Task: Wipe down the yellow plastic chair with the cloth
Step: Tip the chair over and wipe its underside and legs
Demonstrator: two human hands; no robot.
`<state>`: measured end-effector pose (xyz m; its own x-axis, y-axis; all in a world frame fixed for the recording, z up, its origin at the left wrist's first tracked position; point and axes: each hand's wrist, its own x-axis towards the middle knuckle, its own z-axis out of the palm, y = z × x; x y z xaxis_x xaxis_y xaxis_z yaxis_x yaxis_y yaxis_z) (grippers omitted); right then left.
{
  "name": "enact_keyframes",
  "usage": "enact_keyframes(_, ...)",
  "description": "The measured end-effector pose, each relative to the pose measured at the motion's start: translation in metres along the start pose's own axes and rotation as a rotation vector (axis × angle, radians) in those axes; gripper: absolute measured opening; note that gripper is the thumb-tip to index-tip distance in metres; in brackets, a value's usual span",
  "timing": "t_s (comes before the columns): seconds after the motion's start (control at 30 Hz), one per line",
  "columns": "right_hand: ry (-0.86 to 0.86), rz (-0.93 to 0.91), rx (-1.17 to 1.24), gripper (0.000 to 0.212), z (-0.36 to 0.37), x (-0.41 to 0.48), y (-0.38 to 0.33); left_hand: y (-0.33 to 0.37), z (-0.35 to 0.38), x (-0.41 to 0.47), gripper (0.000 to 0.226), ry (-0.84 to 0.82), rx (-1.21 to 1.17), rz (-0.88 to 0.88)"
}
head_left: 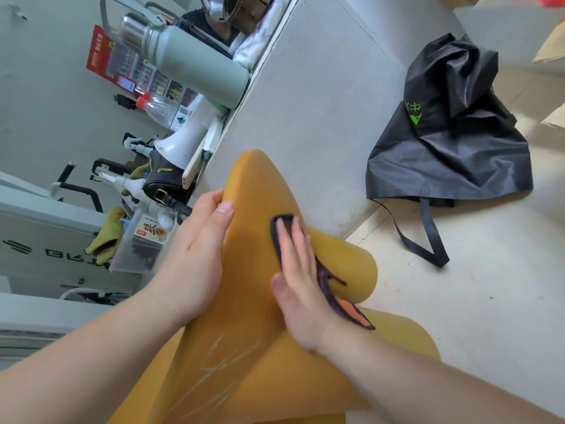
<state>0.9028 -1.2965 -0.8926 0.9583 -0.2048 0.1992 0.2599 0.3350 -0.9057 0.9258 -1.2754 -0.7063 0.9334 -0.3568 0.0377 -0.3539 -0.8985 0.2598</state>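
Here the yellow plastic chair point(250, 185) fills the lower middle of the view, its curved upper edge close against a white cabinet panel point(305, 102). The left hand point(195, 249) grips that edge from the side: the thumb point(225, 209) lies on the near face and the fingers curl round behind it. The right hand point(298, 280) lies flat, fingers straight and together, and presses the cloth point(284, 221) against the chair's surface just beside the left hand, the two hands apart. The cloth is dark; it shows past the fingertips and trails out under the wrist, where an orange corner point(354, 316) hangs over the chair's right edge. Pale scratch marks point(220, 362) run across the yellow plastic nearer the camera, between the two forearms. On the floor point(458, 301), well apart from the chair, a crumpled black bag point(452, 142) with green print lies against the cabinet panel, its strap loose. On the cabinet's top edge sit a pale green flask point(195, 59), a white megaphone point(183, 145) and a small black handbag point(162, 179).
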Motion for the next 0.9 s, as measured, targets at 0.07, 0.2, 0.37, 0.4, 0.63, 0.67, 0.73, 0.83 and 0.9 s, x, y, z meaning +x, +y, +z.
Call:
enact_keyframes(0.07,0.009,0.086,0.064,0.092,-0.017,0.043,0.002,0.000,0.000,0.001,0.055,0.011,0.004,-0.011)
enact_keyframes(0.2,0.054,0.186,0.149,0.105,-0.025,0.089,-0.006,0.002,0.001,0.000,0.047,0.006,0.001,-0.032)
enact_keyframes(0.37,0.035,-0.050,-0.033,0.104,0.000,0.002,-0.024,-0.001,0.002,0.004,0.047,0.024,-0.063,-0.041)
enact_keyframes(0.4,-0.011,-0.104,-0.058,0.101,0.011,-0.027,-0.031,-0.001,0.002,0.004,0.046,0.029,-0.071,-0.041)
enact_keyframes(0.63,0.032,-0.127,-0.141,0.082,0.023,-0.030,-0.036,0.000,0.003,0.004,0.054,0.038,-0.095,-0.042)
enact_keyframes(0.67,0.066,-0.107,-0.107,0.084,0.015,-0.012,-0.035,0.001,0.003,0.005,0.055,0.035,-0.102,-0.043)
enact_keyframes(0.73,0.101,-0.071,-0.051,0.097,0.003,0.015,-0.040,0.000,0.004,0.006,0.056,0.050,-0.127,-0.055)
enact_keyframes(0.83,0.117,-0.066,-0.086,0.107,0.008,0.007,-0.050,-0.003,0.003,0.006,0.071,0.068,-0.157,-0.110)
enact_keyframes(0.9,0.083,-0.074,-0.105,0.106,0.020,-0.023,-0.050,-0.001,0.001,0.003,0.076,0.073,-0.127,-0.108)
